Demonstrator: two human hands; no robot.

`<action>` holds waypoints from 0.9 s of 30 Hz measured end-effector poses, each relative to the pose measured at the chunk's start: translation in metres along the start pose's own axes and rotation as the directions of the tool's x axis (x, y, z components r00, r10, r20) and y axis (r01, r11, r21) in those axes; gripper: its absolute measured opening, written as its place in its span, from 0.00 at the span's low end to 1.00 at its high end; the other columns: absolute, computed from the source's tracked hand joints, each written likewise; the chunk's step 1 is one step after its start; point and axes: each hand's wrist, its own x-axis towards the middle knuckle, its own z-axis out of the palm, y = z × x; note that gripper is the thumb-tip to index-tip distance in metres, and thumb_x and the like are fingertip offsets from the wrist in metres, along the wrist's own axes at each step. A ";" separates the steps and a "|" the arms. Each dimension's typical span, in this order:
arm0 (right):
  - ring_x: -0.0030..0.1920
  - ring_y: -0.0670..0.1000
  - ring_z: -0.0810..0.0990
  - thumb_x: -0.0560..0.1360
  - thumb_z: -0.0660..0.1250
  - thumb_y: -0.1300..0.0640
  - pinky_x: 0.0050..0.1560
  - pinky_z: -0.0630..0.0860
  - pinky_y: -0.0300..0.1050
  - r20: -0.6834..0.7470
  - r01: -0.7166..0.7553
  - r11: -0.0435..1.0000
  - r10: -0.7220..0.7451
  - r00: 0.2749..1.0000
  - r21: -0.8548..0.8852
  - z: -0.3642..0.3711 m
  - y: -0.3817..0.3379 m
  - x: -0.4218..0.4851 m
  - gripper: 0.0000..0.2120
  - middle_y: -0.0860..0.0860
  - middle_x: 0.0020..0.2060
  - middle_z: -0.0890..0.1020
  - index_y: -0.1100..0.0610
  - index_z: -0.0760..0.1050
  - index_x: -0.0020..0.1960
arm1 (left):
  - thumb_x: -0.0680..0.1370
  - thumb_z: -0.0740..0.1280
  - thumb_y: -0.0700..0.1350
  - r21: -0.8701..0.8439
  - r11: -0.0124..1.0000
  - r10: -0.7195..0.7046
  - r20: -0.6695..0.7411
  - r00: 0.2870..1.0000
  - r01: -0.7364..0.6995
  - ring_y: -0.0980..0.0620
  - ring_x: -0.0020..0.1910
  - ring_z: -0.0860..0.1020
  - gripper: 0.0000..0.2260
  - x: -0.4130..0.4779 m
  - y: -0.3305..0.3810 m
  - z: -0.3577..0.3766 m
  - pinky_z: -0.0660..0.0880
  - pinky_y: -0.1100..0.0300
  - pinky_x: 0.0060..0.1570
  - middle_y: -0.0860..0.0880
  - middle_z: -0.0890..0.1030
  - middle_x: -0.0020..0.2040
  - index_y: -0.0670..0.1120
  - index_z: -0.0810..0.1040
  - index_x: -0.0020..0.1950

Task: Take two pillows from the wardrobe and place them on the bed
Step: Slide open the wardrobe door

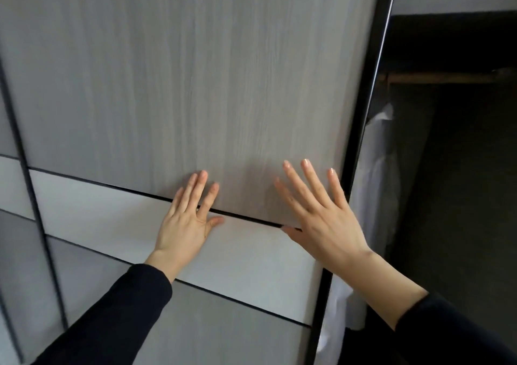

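Grey-grained, the wardrobe's sliding door fills the view; both hands lie flat on it, fingers spread, gripping nothing: left hand mid-panel, right hand near its black edge. Beyond that edge white garments hang inside; pillows unseen.

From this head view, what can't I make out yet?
- Pillows: none visible; the sliding door covers most of the wardrobe, and the open section is too dark.
- Top shelf: contents cut off by the frame's upper edge.
- White garment: partly behind the door frame.
- Bed: out of view.
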 end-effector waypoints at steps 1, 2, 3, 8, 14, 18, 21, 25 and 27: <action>0.76 0.57 0.53 0.67 0.72 0.40 0.73 0.48 0.62 0.011 -0.012 1.000 0.013 1.000 -0.020 0.000 -0.002 0.007 0.42 0.54 0.76 0.60 0.55 0.61 0.74 | 0.78 0.42 0.61 -0.003 1.000 -0.003 0.018 1.000 0.003 0.39 0.73 0.56 0.31 -0.001 -0.012 0.000 0.64 0.43 0.67 0.38 0.56 0.74 0.42 0.53 0.74; 0.76 0.57 0.55 0.67 0.71 0.39 0.72 0.49 0.62 0.029 -0.014 0.999 0.015 0.999 -0.032 0.000 -0.004 0.013 0.42 0.54 0.75 0.61 0.54 0.61 0.74 | 0.79 0.41 0.61 -0.003 1.000 -0.006 0.026 1.000 0.006 0.39 0.73 0.56 0.31 -0.002 -0.020 0.001 0.64 0.42 0.67 0.38 0.55 0.74 0.42 0.53 0.74; 0.75 0.58 0.57 0.67 0.71 0.39 0.71 0.49 0.63 0.053 -0.016 0.999 0.018 0.998 -0.031 0.000 -0.011 0.022 0.42 0.53 0.75 0.62 0.54 0.61 0.74 | 0.79 0.40 0.61 -0.014 1.000 -0.008 0.039 0.999 0.009 0.39 0.73 0.56 0.31 -0.004 -0.032 0.002 0.64 0.42 0.67 0.38 0.55 0.74 0.42 0.53 0.74; 0.75 0.57 0.57 0.68 0.70 0.38 0.71 0.47 0.63 0.068 -0.007 1.000 0.008 0.998 -0.014 0.008 -0.062 0.067 0.42 0.53 0.75 0.61 0.53 0.58 0.75 | 0.80 0.50 0.54 -0.110 0.988 -0.099 0.103 0.990 0.111 0.37 0.73 0.57 0.27 -0.011 -0.084 0.008 0.60 0.40 0.69 0.37 0.54 0.75 0.39 0.52 0.74; 0.76 0.57 0.48 0.70 0.69 0.43 0.72 0.38 0.60 0.078 0.047 0.996 -0.053 0.996 0.077 0.014 -0.117 0.116 0.39 0.52 0.77 0.57 0.52 0.57 0.75 | 0.76 0.63 0.55 -0.365 0.913 -0.131 0.157 0.979 0.181 0.39 0.76 0.43 0.37 -0.033 -0.110 0.019 0.51 0.45 0.72 0.41 0.38 0.77 0.54 0.41 0.75; 0.76 0.55 0.45 0.69 0.69 0.45 0.74 0.34 0.57 0.043 0.188 0.975 -0.195 0.980 0.120 0.023 -0.133 0.142 0.39 0.52 0.77 0.55 0.53 0.58 0.75 | 0.72 0.60 0.65 -0.296 0.924 -0.164 0.264 0.950 0.242 0.36 0.70 0.28 0.47 -0.036 -0.121 0.033 0.41 0.45 0.71 0.36 0.27 0.71 0.51 0.27 0.71; 0.76 0.54 0.48 0.70 0.67 0.41 0.74 0.41 0.53 0.027 0.178 0.981 -0.181 0.983 0.083 0.029 -0.146 0.159 0.40 0.54 0.76 0.57 0.54 0.57 0.75 | 0.69 0.60 0.67 -0.213 0.935 -0.220 0.277 0.935 0.283 0.34 0.70 0.31 0.50 -0.037 -0.150 0.038 0.40 0.46 0.71 0.33 0.29 0.70 0.49 0.25 0.69; 0.77 0.56 0.50 0.71 0.62 0.43 0.74 0.39 0.55 0.001 0.189 0.978 -0.190 0.982 0.091 0.038 -0.185 0.186 0.37 0.54 0.77 0.57 0.56 0.56 0.76 | 0.69 0.65 0.65 -0.170 0.929 -0.259 0.335 0.906 0.329 0.33 0.73 0.35 0.52 -0.040 -0.194 0.044 0.46 0.44 0.74 0.32 0.32 0.72 0.49 0.23 0.68; 0.77 0.57 0.52 0.71 0.62 0.44 0.75 0.40 0.56 -0.014 0.196 0.977 -0.196 0.981 0.086 0.043 -0.204 0.200 0.37 0.54 0.77 0.57 0.57 0.56 0.75 | 0.69 0.66 0.64 -0.184 0.924 -0.258 0.343 0.903 0.334 0.34 0.73 0.34 0.53 -0.042 -0.216 0.048 0.47 0.45 0.74 0.32 0.32 0.72 0.50 0.24 0.68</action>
